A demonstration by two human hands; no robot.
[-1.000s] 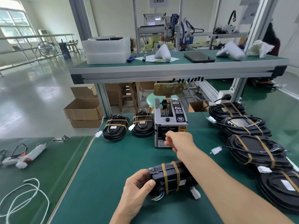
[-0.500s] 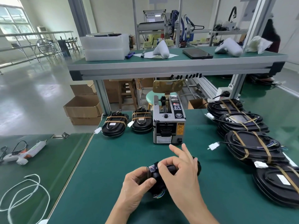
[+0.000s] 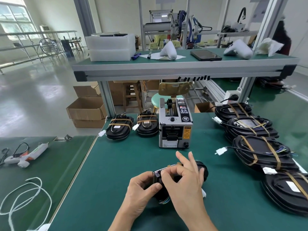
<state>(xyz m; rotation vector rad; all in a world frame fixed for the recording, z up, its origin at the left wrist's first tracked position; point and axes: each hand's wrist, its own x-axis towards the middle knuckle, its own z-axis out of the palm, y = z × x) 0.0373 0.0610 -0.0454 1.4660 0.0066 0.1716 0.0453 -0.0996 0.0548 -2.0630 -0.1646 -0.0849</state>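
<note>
Two hands are working low over the green surface [image 3: 116, 164], just in front of the dispenser [image 3: 175, 129], and between them a black part [image 3: 202, 169] is standing tipped on edge. I cannot tell whether it is touching the mat.

The left hand [image 3: 141, 187] is gripping the part's near end, thumb pressing its side. The right hand [image 3: 185, 179] is pinching a strip of tape [image 3: 173, 165] at the top edge, its other fingers fanning out loose.

I'd say the part is liable to roll off if that left grip is slackening, since its rim is curved. The tape, I reckon, is risking a crooked lay or sticking to a fingertip, as only one pinch is guiding it.

The part is looking glossy, rounded and dark, with coloured wires [image 3: 164, 201] poking out underneath. The tape is looking thin and tan.
</note>
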